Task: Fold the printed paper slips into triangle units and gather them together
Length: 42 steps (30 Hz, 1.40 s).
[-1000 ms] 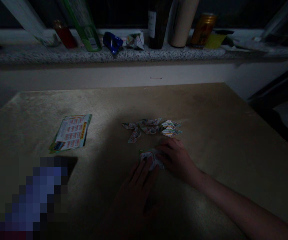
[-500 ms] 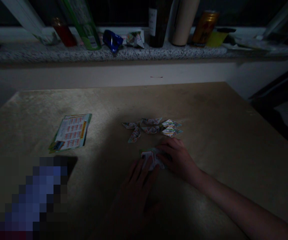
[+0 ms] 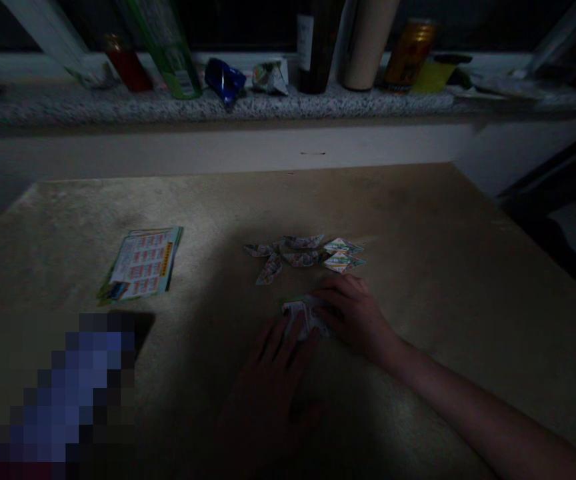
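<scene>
A small piece of printed paper (image 3: 302, 316), partly folded, lies on the beige table (image 3: 418, 227) in dim light. My left hand (image 3: 273, 373) presses its fingertips on the paper's near left edge. My right hand (image 3: 355, 313) rests on its right side, fingers bent over it. Just beyond the hands lies a cluster of several small folded paper shapes (image 3: 304, 253), touching one another.
A stack of printed sheets (image 3: 143, 263) lies at the left of the table. A blurred dark object (image 3: 73, 387) is at the near left. Behind the table a stone ledge (image 3: 218, 107) carries bottles, a gold can (image 3: 408, 53), a blue wrapper (image 3: 225, 79) and crumpled paper.
My left fingers have slid a little over the paper and now cover more of its left part. The right hand has barely shifted. The folded shapes have not moved.
</scene>
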Each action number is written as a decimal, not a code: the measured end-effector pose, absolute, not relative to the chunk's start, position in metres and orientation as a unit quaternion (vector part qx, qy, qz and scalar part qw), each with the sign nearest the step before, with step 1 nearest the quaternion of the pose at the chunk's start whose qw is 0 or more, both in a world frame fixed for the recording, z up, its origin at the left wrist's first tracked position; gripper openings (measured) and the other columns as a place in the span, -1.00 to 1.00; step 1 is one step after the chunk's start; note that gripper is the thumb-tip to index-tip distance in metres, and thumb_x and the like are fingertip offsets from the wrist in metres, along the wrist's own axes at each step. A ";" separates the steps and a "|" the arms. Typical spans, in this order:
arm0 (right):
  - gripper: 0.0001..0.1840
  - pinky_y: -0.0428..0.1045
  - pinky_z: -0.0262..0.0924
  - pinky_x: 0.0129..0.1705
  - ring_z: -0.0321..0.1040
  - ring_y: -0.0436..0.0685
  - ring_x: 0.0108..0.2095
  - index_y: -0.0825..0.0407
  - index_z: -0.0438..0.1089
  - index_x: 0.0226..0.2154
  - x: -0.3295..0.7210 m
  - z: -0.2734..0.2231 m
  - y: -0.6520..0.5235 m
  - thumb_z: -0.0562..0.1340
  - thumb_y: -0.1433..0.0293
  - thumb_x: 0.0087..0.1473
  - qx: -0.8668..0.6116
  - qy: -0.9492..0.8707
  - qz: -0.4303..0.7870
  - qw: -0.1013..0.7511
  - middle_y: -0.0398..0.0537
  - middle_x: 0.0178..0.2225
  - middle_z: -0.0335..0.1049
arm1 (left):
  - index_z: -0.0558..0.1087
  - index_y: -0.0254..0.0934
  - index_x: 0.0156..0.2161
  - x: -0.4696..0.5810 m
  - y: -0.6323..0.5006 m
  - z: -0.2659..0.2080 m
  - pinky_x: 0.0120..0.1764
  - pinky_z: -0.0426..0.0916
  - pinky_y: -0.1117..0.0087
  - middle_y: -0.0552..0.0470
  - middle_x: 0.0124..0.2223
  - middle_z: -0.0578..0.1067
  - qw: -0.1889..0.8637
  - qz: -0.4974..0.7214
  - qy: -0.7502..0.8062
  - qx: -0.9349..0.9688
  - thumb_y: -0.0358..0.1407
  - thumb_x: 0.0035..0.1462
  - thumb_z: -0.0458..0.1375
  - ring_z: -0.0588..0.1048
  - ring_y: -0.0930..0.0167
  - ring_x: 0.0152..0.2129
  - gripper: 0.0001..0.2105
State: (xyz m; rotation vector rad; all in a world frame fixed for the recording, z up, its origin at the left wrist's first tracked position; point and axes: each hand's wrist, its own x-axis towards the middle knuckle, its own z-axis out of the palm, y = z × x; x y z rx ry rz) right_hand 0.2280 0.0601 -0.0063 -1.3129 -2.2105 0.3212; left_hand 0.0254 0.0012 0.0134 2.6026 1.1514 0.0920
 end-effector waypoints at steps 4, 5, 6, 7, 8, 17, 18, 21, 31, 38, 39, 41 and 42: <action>-0.79 0.10 0.15 -0.14 0.28 0.19 -0.18 0.02 0.44 -0.19 0.228 -0.008 0.060 0.25 0.41 0.06 -0.491 -0.821 0.117 0.267 0.00 -0.23 0.41 | -0.13 -0.23 0.31 0.025 0.000 0.010 0.20 -0.10 -0.02 -0.09 0.36 -0.18 0.140 0.034 0.403 0.904 -0.01 0.13 0.08 -0.15 0.11 0.26 -0.24; -0.79 0.10 0.15 -0.14 0.28 0.20 -0.18 0.02 0.44 -0.18 0.229 -0.008 0.060 0.25 0.41 0.06 -0.492 -0.821 0.118 0.266 0.00 -0.23 0.41 | -0.14 -0.23 0.31 0.025 0.000 0.010 0.20 -0.10 -0.02 -0.09 0.36 -0.18 0.139 0.036 0.404 0.904 -0.01 0.12 0.08 -0.16 0.11 0.26 -0.24; -0.79 0.11 0.15 -0.14 0.28 0.20 -0.18 0.01 0.44 -0.18 0.229 -0.008 0.060 0.25 0.40 0.06 -0.491 -0.821 0.118 0.265 0.00 -0.23 0.41 | -0.14 -0.23 0.31 0.025 0.000 0.010 0.20 -0.11 -0.02 -0.09 0.36 -0.18 0.138 0.038 0.404 0.903 -0.01 0.12 0.08 -0.16 0.10 0.26 -0.23; -0.79 0.11 0.15 -0.14 0.28 0.20 -0.18 0.01 0.44 -0.18 0.229 -0.008 0.060 0.25 0.40 0.06 -0.491 -0.821 0.119 0.267 0.00 -0.23 0.41 | -0.14 -0.24 0.31 0.025 0.000 0.009 0.20 -0.12 -0.03 -0.10 0.36 -0.18 0.139 0.034 0.403 0.904 -0.02 0.13 0.08 -0.16 0.10 0.26 -0.24; -0.79 0.11 0.15 -0.13 0.28 0.20 -0.17 0.00 0.44 -0.18 0.229 -0.008 0.060 0.25 0.40 0.07 -0.491 -0.821 0.120 0.266 0.00 -0.22 0.41 | -0.13 -0.25 0.31 0.025 0.000 0.010 0.20 -0.12 -0.03 -0.10 0.35 -0.17 0.140 0.031 0.402 0.904 -0.02 0.13 0.07 -0.16 0.10 0.26 -0.25; -0.78 0.11 0.15 -0.12 0.28 0.20 -0.16 0.01 0.42 -0.16 0.229 -0.005 0.059 0.24 0.40 0.07 -0.498 -0.816 0.125 0.266 0.01 -0.22 0.41 | -0.10 -0.20 0.30 0.025 0.000 0.011 0.20 -0.09 -0.03 -0.06 0.35 -0.10 0.134 0.037 0.403 0.905 0.02 0.16 0.03 -0.11 0.13 0.26 -0.29; -0.76 0.11 0.15 -0.11 0.28 0.20 -0.16 0.02 0.41 -0.15 0.230 -0.005 0.059 0.24 0.40 0.07 -0.500 -0.812 0.130 0.273 0.01 -0.21 0.41 | -0.11 -0.20 0.31 0.025 0.000 0.013 0.20 -0.09 -0.02 -0.06 0.35 -0.11 0.137 0.028 0.402 0.905 0.01 0.17 0.02 -0.12 0.14 0.26 -0.30; -0.74 0.11 0.15 -0.10 0.29 0.21 -0.14 0.04 0.38 -0.14 0.232 -0.003 0.060 0.25 0.42 0.05 -0.504 -0.799 0.146 0.292 0.02 -0.19 0.41 | -0.13 -0.20 0.31 0.025 0.001 0.014 0.21 -0.11 -0.01 -0.04 0.36 -0.16 0.139 0.015 0.404 0.904 0.01 0.16 0.03 -0.15 0.16 0.26 -0.28; -0.71 0.13 0.17 -0.12 0.32 0.23 -0.15 -0.01 0.36 -0.16 0.236 -0.004 0.062 0.27 0.44 -0.01 -0.521 -0.780 0.171 0.302 0.00 -0.22 0.42 | -0.14 -0.12 0.31 0.024 -0.003 0.002 0.18 -0.07 -0.07 -0.05 0.36 -0.20 0.135 0.039 0.409 0.902 0.01 0.10 0.08 -0.15 0.10 0.26 -0.24; -0.75 0.15 0.04 -0.05 0.31 0.22 -0.14 -0.04 0.38 -0.21 0.236 -0.001 0.061 0.30 0.42 -0.02 -0.541 -0.772 0.180 0.282 -0.05 -0.23 0.44 | -0.11 -0.11 0.30 0.025 0.001 0.013 0.17 -0.04 -0.06 -0.08 0.35 -0.14 0.145 0.023 0.407 0.902 0.00 0.14 0.07 -0.12 0.09 0.25 -0.29; -0.76 0.15 0.03 -0.05 0.32 0.22 -0.14 -0.04 0.38 -0.22 0.236 -0.001 0.061 0.30 0.42 -0.01 -0.543 -0.770 0.180 0.283 -0.06 -0.23 0.45 | -0.11 -0.11 0.30 0.025 0.002 0.013 0.17 -0.05 -0.07 -0.09 0.35 -0.13 0.142 0.026 0.406 0.903 0.00 0.14 0.06 -0.10 0.09 0.25 -0.29; -0.77 0.14 0.02 -0.05 0.32 0.21 -0.14 -0.04 0.39 -0.22 0.236 0.000 0.062 0.30 0.41 -0.01 -0.545 -0.767 0.182 0.286 -0.06 -0.22 0.45 | -0.11 -0.10 0.30 0.025 0.002 0.012 0.17 -0.05 -0.09 -0.09 0.35 -0.11 0.134 0.029 0.404 0.904 0.00 0.15 0.06 -0.07 0.08 0.24 -0.30; -0.77 0.14 0.02 -0.05 0.33 0.20 -0.14 -0.04 0.39 -0.22 0.236 -0.001 0.062 0.31 0.41 -0.01 -0.545 -0.766 0.185 0.287 -0.06 -0.22 0.45 | -0.12 -0.10 0.30 0.025 0.002 0.011 0.16 -0.06 -0.10 -0.09 0.35 -0.10 0.131 0.028 0.403 0.905 0.00 0.15 0.05 -0.06 0.08 0.24 -0.30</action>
